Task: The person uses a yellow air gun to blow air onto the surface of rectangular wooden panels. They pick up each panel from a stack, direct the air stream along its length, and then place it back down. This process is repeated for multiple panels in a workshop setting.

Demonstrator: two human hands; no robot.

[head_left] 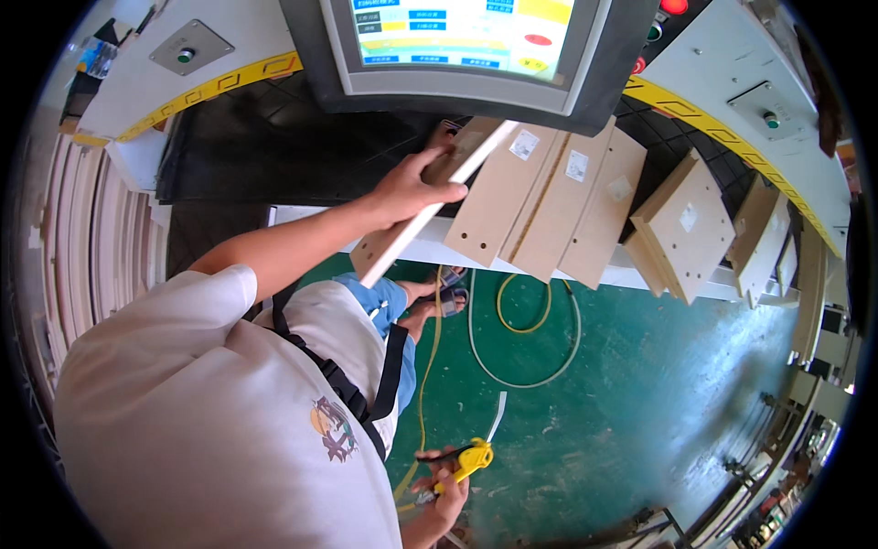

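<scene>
My left hand grips a light wooden panel by its long edge, thumb on one side. The panel is tilted, its pale narrow edge turned up, with drilled holes near its lower end. In my right hand, low in the view, is a yellow air blow gun with a black lever and a pale nozzle. My fingers wrap round its handle. A yellow hose runs by it. Right of the panel lean several drilled boards with white labels.
A machine with a lit touch screen stands ahead, above a black work surface. More labelled boards rest to the right. Stacked panels stand at the left. A coiled hose lies on the green floor near my sandalled feet.
</scene>
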